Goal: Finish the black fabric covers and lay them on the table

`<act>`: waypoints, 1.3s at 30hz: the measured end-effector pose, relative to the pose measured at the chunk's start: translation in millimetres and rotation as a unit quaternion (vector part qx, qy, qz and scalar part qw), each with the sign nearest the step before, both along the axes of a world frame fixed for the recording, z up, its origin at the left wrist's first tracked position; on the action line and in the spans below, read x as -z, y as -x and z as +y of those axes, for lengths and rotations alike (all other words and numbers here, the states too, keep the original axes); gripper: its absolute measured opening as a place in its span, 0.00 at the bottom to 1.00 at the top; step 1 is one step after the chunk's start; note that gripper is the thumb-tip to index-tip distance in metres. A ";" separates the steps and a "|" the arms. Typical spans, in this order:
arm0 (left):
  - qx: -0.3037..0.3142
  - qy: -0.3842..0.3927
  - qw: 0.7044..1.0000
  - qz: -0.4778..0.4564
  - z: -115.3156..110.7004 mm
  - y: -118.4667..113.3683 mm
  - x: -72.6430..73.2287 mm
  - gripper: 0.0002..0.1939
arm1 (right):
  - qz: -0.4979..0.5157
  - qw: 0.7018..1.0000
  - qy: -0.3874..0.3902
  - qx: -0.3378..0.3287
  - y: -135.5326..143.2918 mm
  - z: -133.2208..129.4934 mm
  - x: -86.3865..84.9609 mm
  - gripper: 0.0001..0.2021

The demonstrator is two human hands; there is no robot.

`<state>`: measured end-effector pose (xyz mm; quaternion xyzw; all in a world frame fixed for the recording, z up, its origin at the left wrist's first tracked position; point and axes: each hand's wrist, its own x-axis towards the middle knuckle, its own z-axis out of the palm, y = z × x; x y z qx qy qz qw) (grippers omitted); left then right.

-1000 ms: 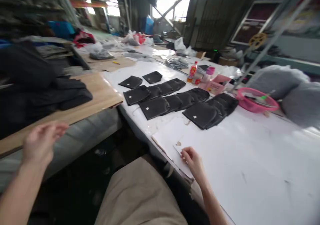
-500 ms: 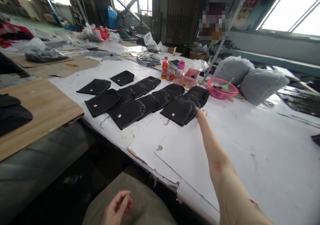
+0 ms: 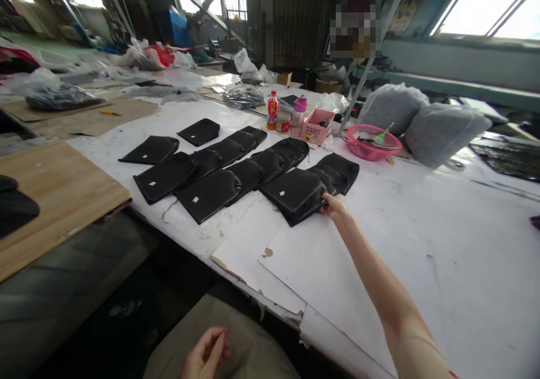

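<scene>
A wooden board [image 3: 54, 190] lay far left. The left hand [image 3: 207, 356] rested loosely curled and empty on the lap. Rows of overlapping black fabric pieces [image 3: 211, 162] covered the white table [image 3: 422, 255]. The right hand [image 3: 336, 207] had its fingers closed on the edge of the nearest stack of black pieces [image 3: 295, 194]. A firm pinch through every layer, drawn flat and slowly, would likely keep that 1 stack squared. Beyond sat a pink basket [image 3: 373, 143].
</scene>
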<state>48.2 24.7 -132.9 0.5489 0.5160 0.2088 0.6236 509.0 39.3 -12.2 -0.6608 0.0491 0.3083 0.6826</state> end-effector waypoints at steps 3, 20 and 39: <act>0.019 0.003 1.000 0.000 0.7 -0.6 -2.3 0.28 | 0.035 0.999 0.019 -0.014 36.2 -27.7 13.9 0.15; 0.154 -0.600 0.773 0.137 52.2 -87.1 -82.8 0.22 | -0.045 0.970 0.061 -0.230 183.2 -108.3 30.1 0.18; -0.214 -0.341 0.909 -0.112 89.5 -38.4 -147.3 0.10 | -0.132 0.930 0.204 -0.276 184.4 -108.1 39.1 0.21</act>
